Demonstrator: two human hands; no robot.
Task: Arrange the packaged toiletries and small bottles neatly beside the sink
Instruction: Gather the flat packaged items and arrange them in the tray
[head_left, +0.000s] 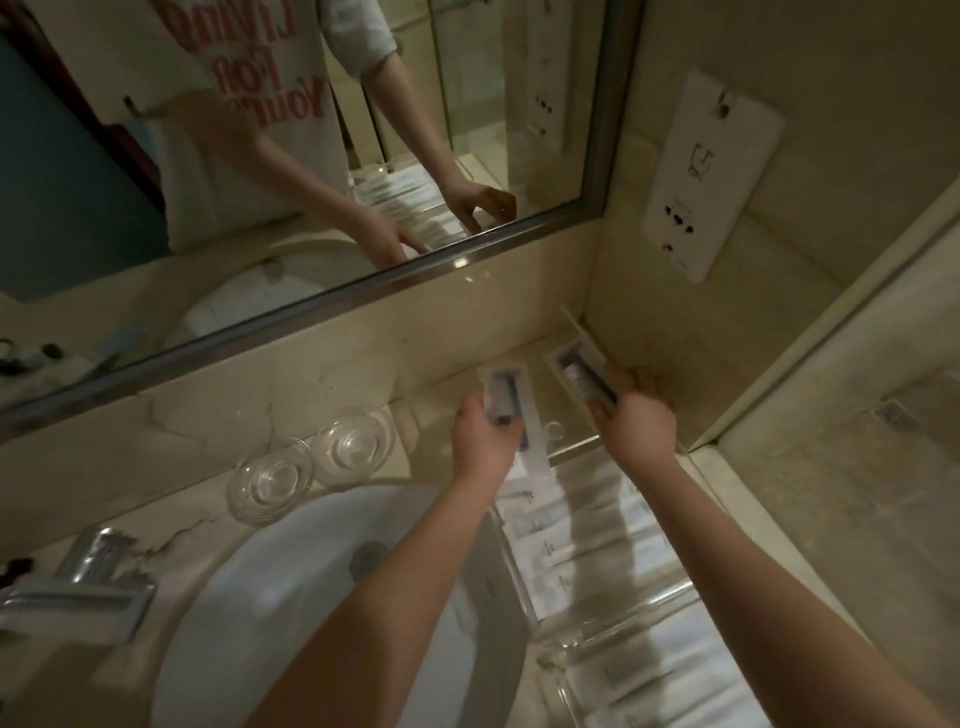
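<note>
My left hand (483, 441) grips a long white toiletry packet (506, 387) with a dark item inside, held above the counter just right of the sink (291, 587). My right hand (631, 415) holds a second similar white packet (576, 366) near the back corner of the counter. Under and between my forearms, several flat white toiletry packets (550, 540) lie in rows on a clear tray (576, 447) to the right of the basin. No small bottles can be made out.
Two upturned clear glasses (272, 480) (353, 441) stand on the counter behind the sink. A chrome tap (83, 587) sits at the left. The mirror (260, 156) runs along the back wall, and a white socket plate (711, 176) is on the right wall.
</note>
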